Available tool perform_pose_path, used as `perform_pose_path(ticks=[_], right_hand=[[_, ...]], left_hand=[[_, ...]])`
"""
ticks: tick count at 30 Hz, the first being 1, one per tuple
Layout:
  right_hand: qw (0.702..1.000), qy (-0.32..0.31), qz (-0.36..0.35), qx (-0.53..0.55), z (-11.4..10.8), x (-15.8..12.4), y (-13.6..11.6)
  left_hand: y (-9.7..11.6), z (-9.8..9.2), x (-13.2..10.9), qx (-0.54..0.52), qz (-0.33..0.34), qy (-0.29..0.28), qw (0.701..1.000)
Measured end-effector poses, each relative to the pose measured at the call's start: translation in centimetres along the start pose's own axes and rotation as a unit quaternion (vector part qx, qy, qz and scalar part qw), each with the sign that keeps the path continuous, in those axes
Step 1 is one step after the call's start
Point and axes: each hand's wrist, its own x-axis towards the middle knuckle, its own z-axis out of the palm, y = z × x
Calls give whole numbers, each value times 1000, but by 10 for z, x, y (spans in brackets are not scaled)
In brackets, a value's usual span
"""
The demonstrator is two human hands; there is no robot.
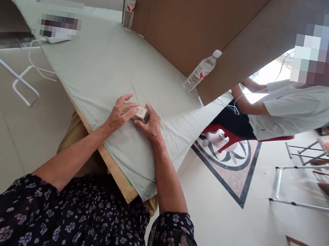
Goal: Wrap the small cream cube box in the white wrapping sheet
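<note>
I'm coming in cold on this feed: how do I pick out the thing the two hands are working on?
Find the table under the grey cloth, in front of the tall cardboard panels. Near its front edge, the left hand and right hand close around a small pale box. Unlike the two upright water bottles farther back, it is low and blocky.

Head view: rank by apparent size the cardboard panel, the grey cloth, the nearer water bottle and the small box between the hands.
1. Cardboard panel and grey cloth: alike, unranked.
2. Nearer water bottle.
3. Small box, partly hidden by hands.

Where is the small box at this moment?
The small box lies on the grey-covered table, near its front edge, between the left hand and right hand.
</note>
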Motion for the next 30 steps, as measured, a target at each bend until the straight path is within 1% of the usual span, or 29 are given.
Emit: perform_pose_path(ticks=[2,5,7,9,12,16,20,24,27,30], right_hand=[[999,0,5,49,-4,-1,1],[994,-6,20,109,-10,-2,2],[990,-1,29,137,-14,-4,2],[987,11,35,158,-15,-5,3],[981,42,49,182,-12,-6,6],[974,110,89,179,-6,-5,13],[971,163,112,132,-4,-6,19],[967,198,123,99,-4,-6,24],[966,210,124,88,-3,-4,26],[965,207,139,87,-2,-2,28]], left_hand=[[-2,-14,-4,-8,8,40,999],[-13,-36,-6,54,-5,83,995],[-24,-47,-7,104,-27,88,990],[-35,-53,-8,138,-31,75,987],[-44,-53,-11,156,-19,50,986],[-46,-48,-14,152,-21,35,987],[-48,-45,-12,157,-29,58,985],[-52,-45,-8,135,-42,69,987],[-54,-48,-6,108,-62,82,989],[-55,-50,-4,94,-79,102,987]])
